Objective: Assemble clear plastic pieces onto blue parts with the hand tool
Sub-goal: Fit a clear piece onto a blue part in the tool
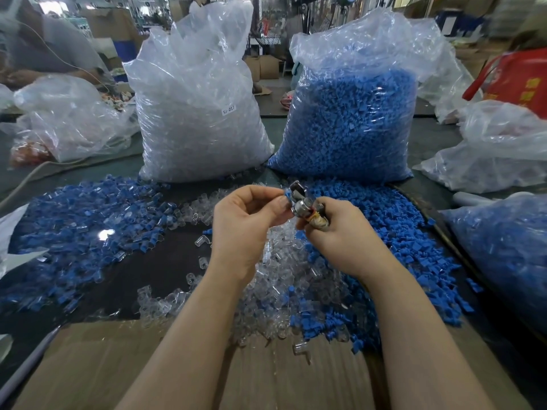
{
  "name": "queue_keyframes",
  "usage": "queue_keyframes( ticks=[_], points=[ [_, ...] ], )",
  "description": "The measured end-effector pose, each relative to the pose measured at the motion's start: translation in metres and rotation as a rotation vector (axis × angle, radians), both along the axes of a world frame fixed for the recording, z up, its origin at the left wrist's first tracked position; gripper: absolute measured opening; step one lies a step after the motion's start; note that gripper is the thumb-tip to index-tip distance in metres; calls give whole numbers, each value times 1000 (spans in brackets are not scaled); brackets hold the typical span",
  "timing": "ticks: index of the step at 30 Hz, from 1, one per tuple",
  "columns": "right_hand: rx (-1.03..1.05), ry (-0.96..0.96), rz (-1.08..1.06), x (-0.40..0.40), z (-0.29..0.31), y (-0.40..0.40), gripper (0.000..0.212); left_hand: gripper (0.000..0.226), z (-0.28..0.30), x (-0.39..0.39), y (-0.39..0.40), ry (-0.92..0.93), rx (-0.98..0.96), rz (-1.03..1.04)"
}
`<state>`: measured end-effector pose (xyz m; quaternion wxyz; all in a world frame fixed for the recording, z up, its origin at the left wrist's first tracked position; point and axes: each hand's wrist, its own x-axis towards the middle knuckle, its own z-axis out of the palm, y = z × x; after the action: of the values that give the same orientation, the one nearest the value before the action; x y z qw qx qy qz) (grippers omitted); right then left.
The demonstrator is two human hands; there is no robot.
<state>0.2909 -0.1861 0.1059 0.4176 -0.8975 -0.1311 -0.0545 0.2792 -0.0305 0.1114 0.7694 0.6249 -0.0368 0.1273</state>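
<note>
While my left hand (248,216) pinches a blue part (284,199) against the metal tool (302,202), my right hand (334,229) grips the tool's handle, both raised over loose clear pieces (284,279) on the worktop (165,255), two big bags (195,113) standing behind.

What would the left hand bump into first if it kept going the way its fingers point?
Probably the metal hand tool held by the right hand. The left hand pinches a small blue plastic part right beside the tool's head; whether they touch is unclear.

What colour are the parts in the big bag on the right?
Blue parts fill that bag, seen in the head view.
</note>
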Motion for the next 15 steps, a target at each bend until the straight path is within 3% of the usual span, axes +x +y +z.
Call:
queue_keyframes(
  ticks=[10, 15],
  points=[
    [-61, -66, -42, -2, 1, 5, 11, 11, 0, 0, 1, 23, -1, 13],
    [-154, -61, -150, 4, -4, -1, 11, 9, -3, 4, 17, 188, -96, 72]
  ],
)
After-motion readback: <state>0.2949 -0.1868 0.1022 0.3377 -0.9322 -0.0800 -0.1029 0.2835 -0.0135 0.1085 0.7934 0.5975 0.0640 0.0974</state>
